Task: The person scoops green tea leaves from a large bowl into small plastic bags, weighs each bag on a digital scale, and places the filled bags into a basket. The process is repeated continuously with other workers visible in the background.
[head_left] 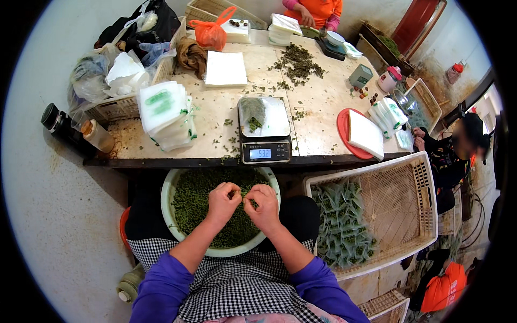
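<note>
Over a pale green basin (167,207) heaped with small green berries (202,215), my two hands meet fingertip to fingertip. My left hand (223,203) is closed in a pinch, and so is my right hand (262,206). A small green sprig shows partly between their fingertips; the rest of it is hidden. Just beyond, at the table's edge, stands a digital scale (279,152) with a lit display. On its white pan lies a clear plastic bag (251,109) with some green berries inside and at its mouth.
To my right, a plastic crate (398,204) holds many filled clear bags (342,226). Stacks of plastic bags (164,113) stand on the table (312,118), with a dark loose pile (299,63) farther back. One person (315,11) works across the table, another (455,156) at the right.
</note>
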`<state>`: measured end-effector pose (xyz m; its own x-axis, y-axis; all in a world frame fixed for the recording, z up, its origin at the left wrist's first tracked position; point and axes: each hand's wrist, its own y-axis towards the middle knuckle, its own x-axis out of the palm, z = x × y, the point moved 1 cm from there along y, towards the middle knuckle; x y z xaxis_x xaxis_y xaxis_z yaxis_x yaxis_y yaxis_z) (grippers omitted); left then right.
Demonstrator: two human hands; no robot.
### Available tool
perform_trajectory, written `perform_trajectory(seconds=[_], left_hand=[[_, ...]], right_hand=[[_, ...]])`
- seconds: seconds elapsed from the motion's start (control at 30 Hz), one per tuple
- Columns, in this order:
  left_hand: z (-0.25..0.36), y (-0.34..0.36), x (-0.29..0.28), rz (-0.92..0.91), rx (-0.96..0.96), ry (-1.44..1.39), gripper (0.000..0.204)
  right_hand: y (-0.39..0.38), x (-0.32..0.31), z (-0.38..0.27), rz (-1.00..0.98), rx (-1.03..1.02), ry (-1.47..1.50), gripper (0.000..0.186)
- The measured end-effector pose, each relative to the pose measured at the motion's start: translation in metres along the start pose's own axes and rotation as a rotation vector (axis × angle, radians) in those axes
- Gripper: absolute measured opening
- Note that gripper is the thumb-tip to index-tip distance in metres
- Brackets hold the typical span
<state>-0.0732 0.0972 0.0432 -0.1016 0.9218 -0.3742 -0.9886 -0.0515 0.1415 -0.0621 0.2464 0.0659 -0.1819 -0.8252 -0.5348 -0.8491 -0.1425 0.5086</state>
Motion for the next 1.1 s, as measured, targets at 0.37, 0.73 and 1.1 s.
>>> perform_trajectory(seconds=[0.37,0.73,1.1], left_hand=[[-0.037,-0.001,-0.010,0.011,-0.265,-0.076,0.008],[-0.014,-0.017,-0.013,-0.267,-0.140,0.228,0.029],[0.010,0.024,-0.010,0.069,0.169,0.144,0.013]], right_hand=[[-0.020,-0.005,-0.002,-0.161,0.067,-0.001,0.014],[0.123,-0.022,0.049,0.236,-0.093,-0.521,0.037],[0.192,0.020,0.106,0.176,-0.089,-0.566,0.025]])
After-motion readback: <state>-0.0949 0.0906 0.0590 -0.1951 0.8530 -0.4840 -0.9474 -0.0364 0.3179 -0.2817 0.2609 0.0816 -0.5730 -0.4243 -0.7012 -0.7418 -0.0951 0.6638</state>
